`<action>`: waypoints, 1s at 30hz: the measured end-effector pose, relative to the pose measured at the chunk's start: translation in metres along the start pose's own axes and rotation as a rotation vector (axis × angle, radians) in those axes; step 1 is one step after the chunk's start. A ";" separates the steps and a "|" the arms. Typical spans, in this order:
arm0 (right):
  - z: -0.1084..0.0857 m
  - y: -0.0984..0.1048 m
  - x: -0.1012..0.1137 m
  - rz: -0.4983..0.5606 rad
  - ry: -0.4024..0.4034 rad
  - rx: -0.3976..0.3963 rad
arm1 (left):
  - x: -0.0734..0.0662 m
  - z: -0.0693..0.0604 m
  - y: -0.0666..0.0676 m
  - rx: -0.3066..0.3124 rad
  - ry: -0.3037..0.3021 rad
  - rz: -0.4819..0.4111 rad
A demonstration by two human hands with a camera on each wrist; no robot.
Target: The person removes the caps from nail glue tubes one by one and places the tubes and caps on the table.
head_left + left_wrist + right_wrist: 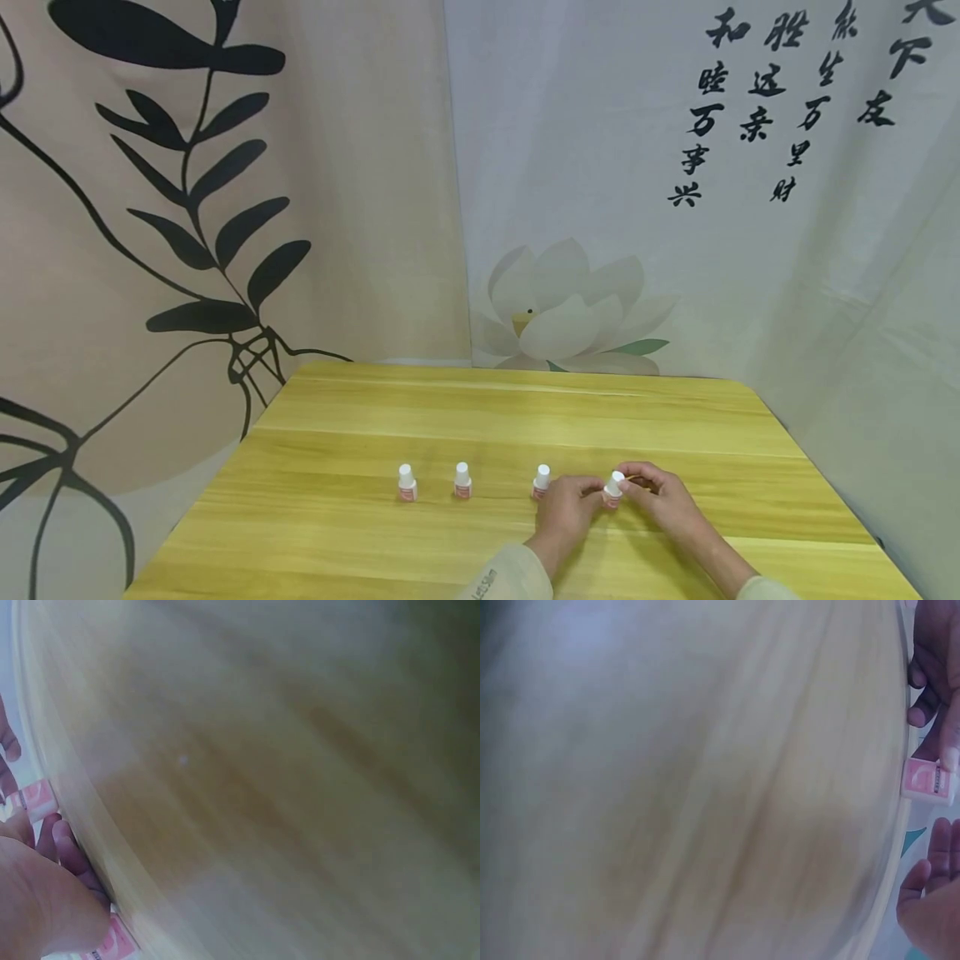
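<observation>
Several small white bottles with white caps and pink labels stand on the wooden table. The rightmost bottle [612, 492] leans slightly between the two hands. The left hand [567, 510] grips its lower body from the left; in the right wrist view a fingertip lies against the pink label of this bottle [928, 780]. At the cap, the right hand [663, 498] pinches with thumb and index finger. In the right wrist view the right hand [934, 907] shows its other fingers apart from the bottle, while the cap is out of frame.
Just left of the left hand stands another bottle [541, 481], partly covered by it. Farther left are a third bottle [462, 482] and one more bottle [407, 483]. The wooden table [480, 417] ends at a printed curtain [375, 208] behind.
</observation>
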State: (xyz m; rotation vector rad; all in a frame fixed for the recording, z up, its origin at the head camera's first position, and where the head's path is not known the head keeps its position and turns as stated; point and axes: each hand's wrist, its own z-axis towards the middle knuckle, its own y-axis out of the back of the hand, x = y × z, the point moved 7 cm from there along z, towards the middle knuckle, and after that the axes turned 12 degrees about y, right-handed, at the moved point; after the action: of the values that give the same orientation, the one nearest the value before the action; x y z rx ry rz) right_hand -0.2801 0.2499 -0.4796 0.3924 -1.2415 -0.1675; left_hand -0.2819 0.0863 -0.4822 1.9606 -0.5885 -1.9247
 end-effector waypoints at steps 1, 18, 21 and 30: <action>0.000 0.000 0.000 -0.003 -0.015 -0.009 | 0.000 0.000 0.000 0.003 0.004 -0.002; 0.001 0.000 0.002 -0.004 -0.015 -0.008 | 0.000 0.000 0.000 0.008 0.007 0.000; 0.001 0.000 0.001 -0.012 -0.017 -0.006 | -0.001 0.000 0.000 0.009 0.008 -0.005; 0.000 0.002 0.000 -0.034 -0.079 -0.030 | 0.001 -0.001 0.000 0.033 0.019 -0.019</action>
State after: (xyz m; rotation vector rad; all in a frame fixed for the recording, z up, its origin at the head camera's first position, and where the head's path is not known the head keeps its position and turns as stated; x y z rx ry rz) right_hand -0.2803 0.2515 -0.4786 0.3843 -1.3089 -0.2319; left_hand -0.2814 0.0860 -0.4831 2.0088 -0.6023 -1.9173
